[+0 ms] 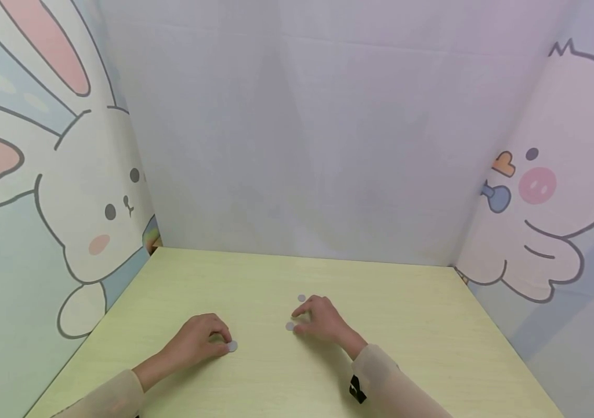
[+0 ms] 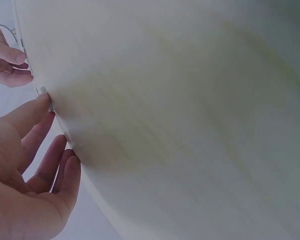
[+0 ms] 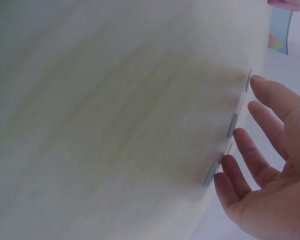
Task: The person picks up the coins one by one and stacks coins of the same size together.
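Against the left edge of a small grey disc [image 1: 232, 346] lie the thumb and a fingertip of my left hand [image 1: 187, 343], pinching it at the table surface. The left wrist view shows this disc [image 2: 51, 106] edge-on by the thumb of the left hand [image 2: 32, 170]. My right hand [image 1: 323, 322] is low over the table, thumb and fingers spread apart. Its thumb is beside a second grey disc [image 1: 290, 326]; another disc [image 1: 301, 298] is just beyond its fingers. In the right wrist view, discs [image 3: 232, 125] stand out edge-on near the fingertips of the right hand [image 3: 275, 165].
The pale yellow-green table [image 1: 391, 313] extends around both hands. A plain light curtain [image 1: 297, 145] hangs behind it. Cloth printed with a rabbit [image 1: 88, 232] is on the left, and cloth with a white cartoon figure [image 1: 568, 139] is on the right.
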Demonstrator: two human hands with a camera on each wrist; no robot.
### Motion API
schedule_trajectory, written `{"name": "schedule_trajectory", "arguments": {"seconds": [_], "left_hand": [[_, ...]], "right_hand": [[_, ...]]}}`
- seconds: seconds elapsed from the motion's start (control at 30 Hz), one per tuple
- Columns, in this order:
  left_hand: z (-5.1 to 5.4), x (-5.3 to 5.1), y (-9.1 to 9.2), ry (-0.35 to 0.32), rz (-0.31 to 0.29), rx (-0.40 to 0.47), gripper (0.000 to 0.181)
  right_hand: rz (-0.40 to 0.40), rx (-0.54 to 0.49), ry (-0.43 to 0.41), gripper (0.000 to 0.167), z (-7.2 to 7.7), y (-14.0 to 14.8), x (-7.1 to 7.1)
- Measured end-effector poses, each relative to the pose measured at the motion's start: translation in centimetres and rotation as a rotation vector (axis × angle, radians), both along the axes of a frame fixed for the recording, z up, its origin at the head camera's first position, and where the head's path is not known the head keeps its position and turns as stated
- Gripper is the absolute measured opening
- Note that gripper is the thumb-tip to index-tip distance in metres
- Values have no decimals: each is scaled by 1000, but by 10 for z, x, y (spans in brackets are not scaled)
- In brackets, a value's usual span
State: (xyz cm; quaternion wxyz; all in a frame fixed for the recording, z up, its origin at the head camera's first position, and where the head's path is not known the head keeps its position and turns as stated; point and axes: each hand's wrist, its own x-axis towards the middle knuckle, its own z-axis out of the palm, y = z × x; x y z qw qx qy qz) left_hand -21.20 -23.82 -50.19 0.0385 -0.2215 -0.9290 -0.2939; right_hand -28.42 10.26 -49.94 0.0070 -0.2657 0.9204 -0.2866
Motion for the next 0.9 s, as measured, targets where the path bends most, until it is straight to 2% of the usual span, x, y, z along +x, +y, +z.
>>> {"name": "schedule_trajectory", "arguments": {"seconds": [0.23, 0.47, 0.9], "left_hand": [[-1, 0, -1, -19, -4, 13, 12], [-2, 0, -1, -11, -12, 10, 11], [-1, 0, -2, 4, -18, 16, 11]], "right_hand": [[-19, 20, -10, 21, -1, -4, 2], [-9, 40, 12, 14, -3, -8, 2], [-13, 26, -2, 7, 0, -10, 4]]}}
